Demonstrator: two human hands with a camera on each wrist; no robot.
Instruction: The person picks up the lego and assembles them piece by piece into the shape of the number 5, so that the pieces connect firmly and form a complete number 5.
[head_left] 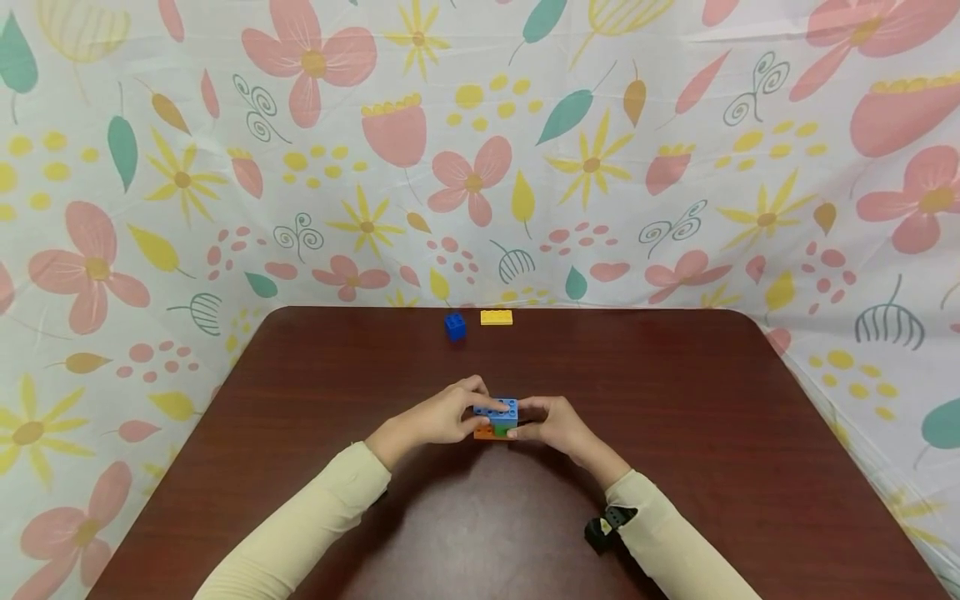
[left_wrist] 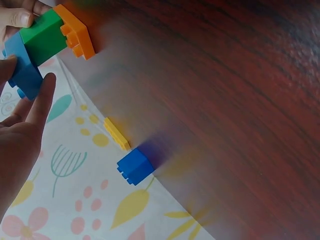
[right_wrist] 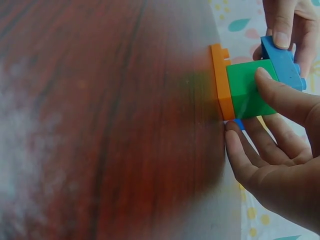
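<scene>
A small toy-brick stack stands between the two hands: an orange plate [head_left: 483, 432] at the bottom, a green brick [right_wrist: 245, 90] on its right part, and a light blue plate [left_wrist: 26, 67] on top, overhanging to the left. My left hand [head_left: 453, 412] pinches the light blue plate at its left end, thumb on the near side and a finger across the studs. With its thumb on the green brick's near face, my right hand [head_left: 558, 425] grips that brick from the right. Some of its fingers are hidden behind the stack in the head view.
Near the far edge of the dark wooden table [head_left: 360, 350] are a dark blue brick [head_left: 455, 327] and, just right of it, a flat yellow plate [head_left: 497, 317]. A flower-printed cloth [head_left: 480, 108] hangs behind and beside the table.
</scene>
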